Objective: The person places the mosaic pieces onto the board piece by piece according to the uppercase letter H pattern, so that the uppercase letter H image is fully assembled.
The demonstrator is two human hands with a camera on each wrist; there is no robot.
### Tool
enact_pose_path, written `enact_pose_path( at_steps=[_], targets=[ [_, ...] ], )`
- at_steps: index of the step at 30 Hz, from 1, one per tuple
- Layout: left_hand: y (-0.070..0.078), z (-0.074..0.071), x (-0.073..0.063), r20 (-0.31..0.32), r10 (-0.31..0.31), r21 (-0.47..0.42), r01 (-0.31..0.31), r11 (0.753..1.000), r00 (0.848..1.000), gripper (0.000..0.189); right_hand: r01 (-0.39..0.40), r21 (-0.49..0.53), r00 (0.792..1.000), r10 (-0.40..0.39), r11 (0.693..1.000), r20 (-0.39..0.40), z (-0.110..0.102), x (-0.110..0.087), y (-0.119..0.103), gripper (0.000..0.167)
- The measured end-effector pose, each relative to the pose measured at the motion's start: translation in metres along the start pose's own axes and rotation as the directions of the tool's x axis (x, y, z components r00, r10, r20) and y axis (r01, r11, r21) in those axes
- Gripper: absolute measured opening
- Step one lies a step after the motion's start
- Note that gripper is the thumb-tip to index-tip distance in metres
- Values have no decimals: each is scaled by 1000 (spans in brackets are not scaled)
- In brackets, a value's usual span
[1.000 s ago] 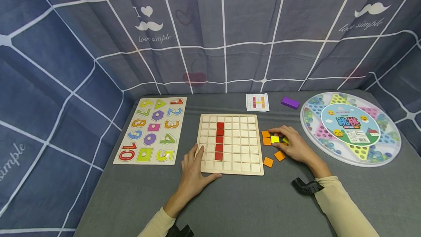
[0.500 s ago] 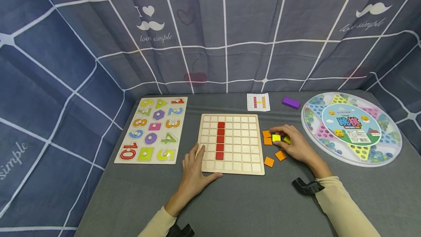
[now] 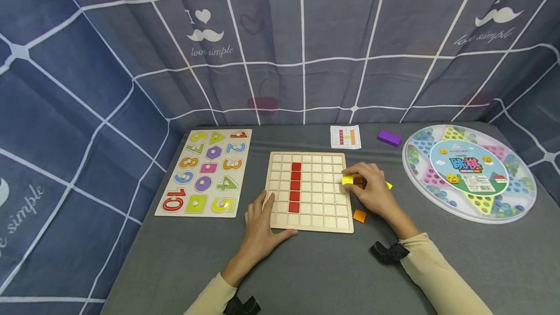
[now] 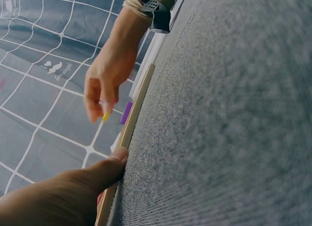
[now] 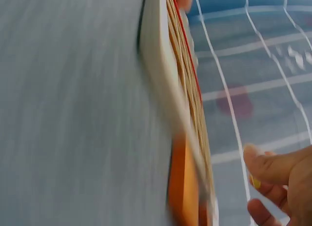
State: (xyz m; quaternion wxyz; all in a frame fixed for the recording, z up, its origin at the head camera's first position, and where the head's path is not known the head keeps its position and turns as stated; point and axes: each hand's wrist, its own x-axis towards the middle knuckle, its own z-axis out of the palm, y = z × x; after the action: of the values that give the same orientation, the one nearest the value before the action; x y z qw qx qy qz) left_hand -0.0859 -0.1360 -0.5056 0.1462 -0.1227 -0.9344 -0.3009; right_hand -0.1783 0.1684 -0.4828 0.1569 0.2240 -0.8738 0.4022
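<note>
My right hand (image 3: 375, 192) pinches a yellow square tile (image 3: 347, 179) between thumb and fingertips, above the right edge of the wooden grid board (image 3: 323, 208). In the left wrist view this tile shows raised over the board. A column of several red tiles (image 3: 295, 185) stands in the grid's left half. My left hand (image 3: 259, 235) rests against the board's lower left corner, fingers extended along the side and thumb at the front edge. An orange tile (image 3: 359, 216) lies beside the board; other orange tiles are partly hidden under my right hand. Another yellow tile (image 3: 389, 185) peeks out behind it.
A small pattern card (image 3: 345, 137) and a purple block (image 3: 389, 138) lie behind the board. The number puzzle (image 3: 203, 174) is at left, and a round Chinese checkers set (image 3: 469, 174) at right. A grid-patterned curtain (image 3: 262, 38) hangs behind the table.
My right hand has lifted the yellow tile from the loose pile and carried it left to the board's right edge. My left hand stays at the corner.
</note>
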Motion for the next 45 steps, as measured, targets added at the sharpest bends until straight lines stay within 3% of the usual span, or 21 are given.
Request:
enact_pose_path(
  at_steps=[9, 17, 45],
  targets=[
    [1, 2, 0, 29, -18, 0, 18, 1000, 999, 107, -112, 171, 993, 103, 979, 64, 45, 19, -39, 30],
    [3, 4, -1, 43, -16, 0, 16, 1000, 999, 107, -226, 170, 972, 211, 959, 105, 68, 16, -41, 29],
    [-1, -1, 0, 22, -10, 15, 10, 1000, 1000, 108, -159, 100, 986, 152, 982, 71, 88, 21, -45, 23]
  ],
)
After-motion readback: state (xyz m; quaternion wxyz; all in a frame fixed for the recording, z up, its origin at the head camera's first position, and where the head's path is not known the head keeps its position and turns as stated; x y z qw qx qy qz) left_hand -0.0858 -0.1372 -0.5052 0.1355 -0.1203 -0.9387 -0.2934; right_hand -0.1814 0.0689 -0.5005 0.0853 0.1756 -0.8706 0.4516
